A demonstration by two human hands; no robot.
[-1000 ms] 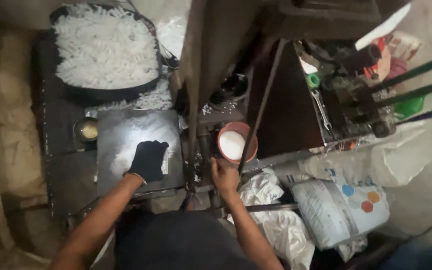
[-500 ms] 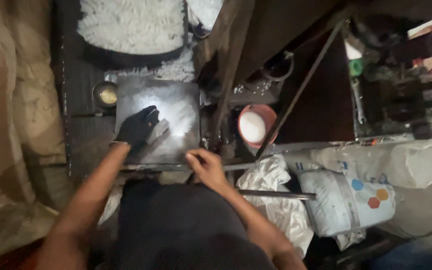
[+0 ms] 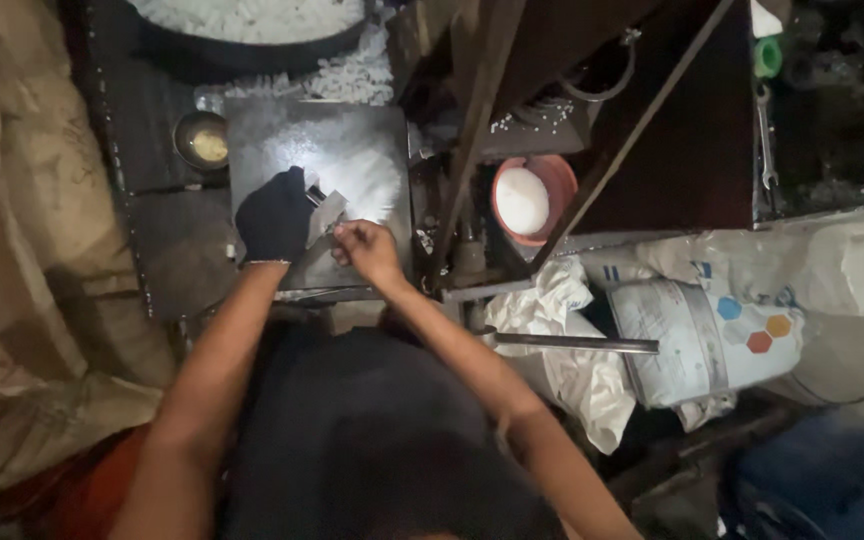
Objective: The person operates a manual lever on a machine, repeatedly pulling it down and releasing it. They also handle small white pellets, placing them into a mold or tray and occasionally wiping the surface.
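Note:
My left hand [image 3: 274,217], in a black glove, rests on a square metal plate [image 3: 372,128] dusted with white powder [image 3: 354,175] and holds a small flat metal piece [image 3: 326,212]. My bare right hand [image 3: 365,249] is closed just to its right, its fingers pinching at the lower edge of the same metal piece. Both hands meet at the near edge of the plate. What the right fingers hold is too small to tell apart from the piece.
A red bowl of white powder [image 3: 524,198] sits right of the plate. A small tin of yellowish stuff [image 3: 203,143] stands at its left. A large pan of white pieces [image 3: 252,25] lies behind. White sacks [image 3: 702,330] and a metal rod [image 3: 572,343] are at the right.
My right hand left the red bowl and came across to the plate beside my gloved left hand. The view shifted, so the plate now sits closer and the pan runs off the top.

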